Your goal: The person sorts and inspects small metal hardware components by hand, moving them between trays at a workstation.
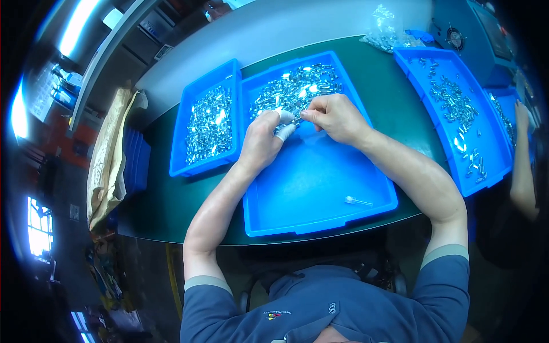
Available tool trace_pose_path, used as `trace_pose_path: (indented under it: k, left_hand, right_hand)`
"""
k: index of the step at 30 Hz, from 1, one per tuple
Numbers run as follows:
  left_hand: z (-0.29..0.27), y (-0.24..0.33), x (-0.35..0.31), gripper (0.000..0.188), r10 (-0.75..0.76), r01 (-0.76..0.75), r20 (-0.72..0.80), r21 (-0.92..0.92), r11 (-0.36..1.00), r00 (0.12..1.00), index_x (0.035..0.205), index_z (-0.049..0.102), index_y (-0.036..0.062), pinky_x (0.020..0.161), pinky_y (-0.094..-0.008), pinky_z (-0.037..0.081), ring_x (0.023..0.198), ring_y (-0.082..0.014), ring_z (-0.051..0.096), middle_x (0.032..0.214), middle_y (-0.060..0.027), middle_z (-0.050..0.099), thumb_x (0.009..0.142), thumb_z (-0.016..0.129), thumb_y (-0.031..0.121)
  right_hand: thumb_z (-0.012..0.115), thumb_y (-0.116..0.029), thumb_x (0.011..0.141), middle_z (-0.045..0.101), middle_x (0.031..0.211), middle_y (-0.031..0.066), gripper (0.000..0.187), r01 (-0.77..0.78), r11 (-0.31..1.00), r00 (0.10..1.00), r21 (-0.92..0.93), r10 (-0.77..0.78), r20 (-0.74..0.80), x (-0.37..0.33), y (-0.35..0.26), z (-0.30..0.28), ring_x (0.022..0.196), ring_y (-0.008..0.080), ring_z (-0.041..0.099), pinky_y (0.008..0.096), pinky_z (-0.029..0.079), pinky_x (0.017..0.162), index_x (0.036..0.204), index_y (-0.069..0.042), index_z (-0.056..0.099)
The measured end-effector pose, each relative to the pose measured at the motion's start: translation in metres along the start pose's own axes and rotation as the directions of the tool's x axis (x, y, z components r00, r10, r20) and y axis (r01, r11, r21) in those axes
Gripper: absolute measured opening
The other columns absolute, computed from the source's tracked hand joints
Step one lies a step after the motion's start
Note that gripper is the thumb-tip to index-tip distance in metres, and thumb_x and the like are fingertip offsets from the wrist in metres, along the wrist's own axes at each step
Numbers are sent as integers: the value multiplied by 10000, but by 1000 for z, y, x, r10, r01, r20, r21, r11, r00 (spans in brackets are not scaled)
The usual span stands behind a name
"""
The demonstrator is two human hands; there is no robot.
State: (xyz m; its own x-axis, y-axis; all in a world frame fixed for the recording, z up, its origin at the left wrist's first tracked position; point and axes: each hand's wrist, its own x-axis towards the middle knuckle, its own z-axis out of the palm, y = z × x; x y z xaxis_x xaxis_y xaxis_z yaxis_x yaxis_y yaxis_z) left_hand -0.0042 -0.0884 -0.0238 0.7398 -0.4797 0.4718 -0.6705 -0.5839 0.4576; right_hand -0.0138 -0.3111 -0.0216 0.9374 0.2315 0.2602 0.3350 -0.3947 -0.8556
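Observation:
Over the middle blue tray [303, 223] my two hands meet, fingertips almost touching. My left hand [262, 140] wears white covers on its thumb and a finger, which close around a small shiny metal part [295, 122]. Thumb and forefinger of my right hand [338, 119] are pinched together just beside it; whatever they hold is too small to make out. Behind my hands, a heap of small silvery metal parts [297, 86] fills the tray's far half. A small clear tube-like piece [358, 201] lies alone near its front right corner.
To the left, a smaller blue tray [178, 163] holds many similar parts. Another blue tray [492, 171] with scattered parts stands at the right, near another person's arm [521, 166]. A clear bag of parts [392, 39] sits at the back of the green table [377, 74].

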Motion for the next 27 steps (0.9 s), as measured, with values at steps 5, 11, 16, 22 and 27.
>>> trace_pose_path:
  k: [5, 11, 16, 22, 27]
  left_hand:
    - [-1, 0, -2, 196, 86, -86, -34, 1, 996, 996, 1003, 725, 53, 773, -435, 537, 888, -335, 682, 938, -140, 719, 826, 803, 85]
    - [1, 2, 0, 187, 109, -108, -23, 34, 994, 994, 987, 732, 48, 765, -430, 538, 891, -333, 678, 930, -136, 719, 818, 806, 78]
    - [-11, -5, -5, 173, 150, -146, -31, 119, 982, 988, 985, 733, 60, 772, -435, 543, 898, -331, 684, 933, -129, 723, 830, 800, 98]
    - [-69, -27, -2, 263, 90, 71, -267, 539, 839, 960, 1075, 722, 61, 876, -427, 539, 1020, -329, 670, 1040, -142, 704, 821, 791, 57]
    - [-25, -14, -18, 301, 76, -133, 165, 371, 919, 983, 1103, 729, 75, 889, -432, 532, 1002, -342, 651, 1043, -145, 685, 814, 802, 118]
  right_hand:
    - [697, -269, 951, 657, 637, 72, 295, 72, 988, 996, -137, -80, -49, -1, -3, 4, 588, 154, 604, 353, 465, 568, 799, -18, 729]
    - [691, -275, 952, 657, 631, 82, 309, 88, 980, 994, -176, -99, -51, -1, -5, 3, 581, 168, 616, 368, 470, 558, 794, -12, 723]
    - [684, -287, 965, 659, 632, 49, 337, 57, 998, 998, 24, -56, -30, 1, 3, 2, 586, 126, 601, 342, 465, 556, 766, -18, 716]
    - [695, -298, 963, 658, 630, 50, 346, 136, 986, 983, 91, -123, -133, 7, 7, -2, 583, 124, 591, 333, 461, 558, 769, -12, 716]
    - [698, -299, 966, 661, 632, 50, 342, 71, 996, 994, 52, -66, -91, 2, 3, -2, 591, 124, 599, 333, 456, 555, 780, -12, 722]
